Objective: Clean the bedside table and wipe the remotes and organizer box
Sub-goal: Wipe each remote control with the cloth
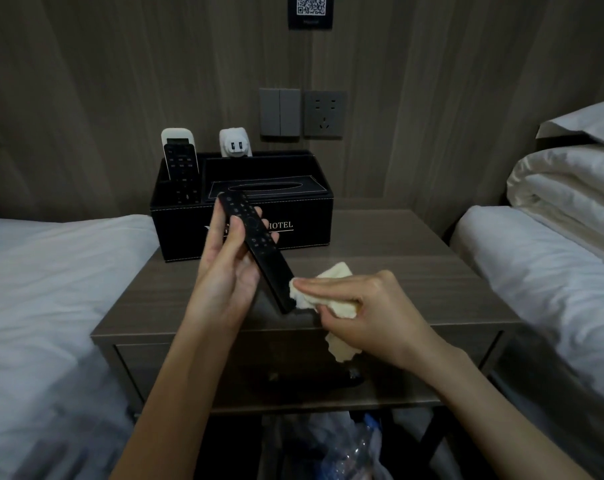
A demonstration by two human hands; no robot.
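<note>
Your left hand (232,258) grips the black TV remote (255,247) above the bedside table (397,278), long axis running from far-left down to near-right. Right hand (366,313), pinching the yellow cloth (331,289), sits at its near end; prob. wipe upward along it.

A QR-code sign (310,10) hangs on the wood-panel wall (120,81) at twelve o'clock. Below it sit a double light switch (280,112) and, just beside it, a wall socket (325,114). Folded white duvets (567,188) lie at three o'clock, a white-sheeted bed (41,289) at nine, crumpled plastic bags (349,448) at six.
</note>
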